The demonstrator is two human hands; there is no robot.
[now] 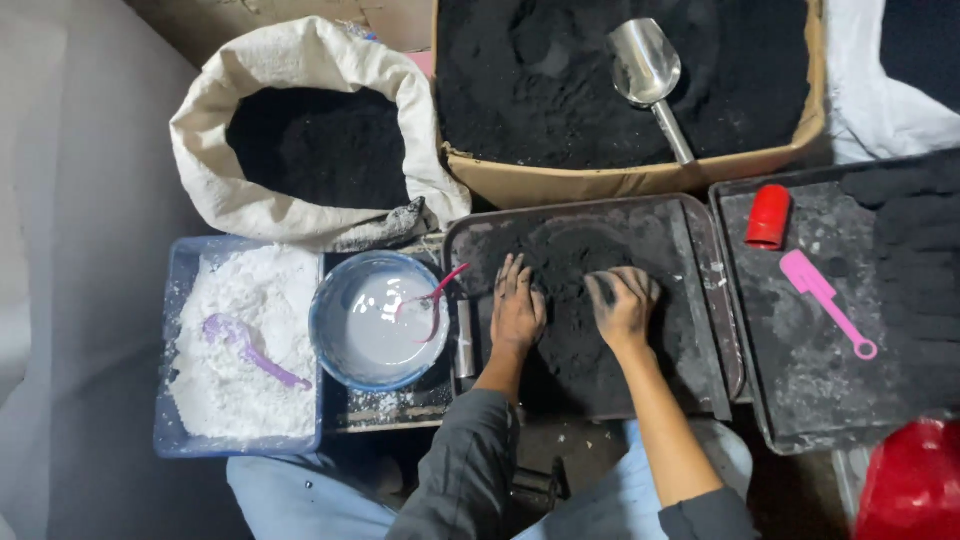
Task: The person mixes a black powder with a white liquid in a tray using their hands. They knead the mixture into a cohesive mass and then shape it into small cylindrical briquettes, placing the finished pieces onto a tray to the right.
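The person wears a dark grey long-sleeved top; the sleeve at left reaches nearly to the wrist, the one at right is pushed up past the elbow. Pale blue trousers show at the near edge. The left hand [517, 310] and right hand [625, 303] are bare, ungloved, and smeared with black powder.

There is one view, from a camera on the person's head. It looks almost straight down from above and close in, so the two forearms enter from the bottom edge and the knees show beneath them. The dark tray [700, 250] sits at the centre of the frame, the sack [300, 60] and cardboard box [620, 180] along the top edge, the blue tub [180, 260] at left.
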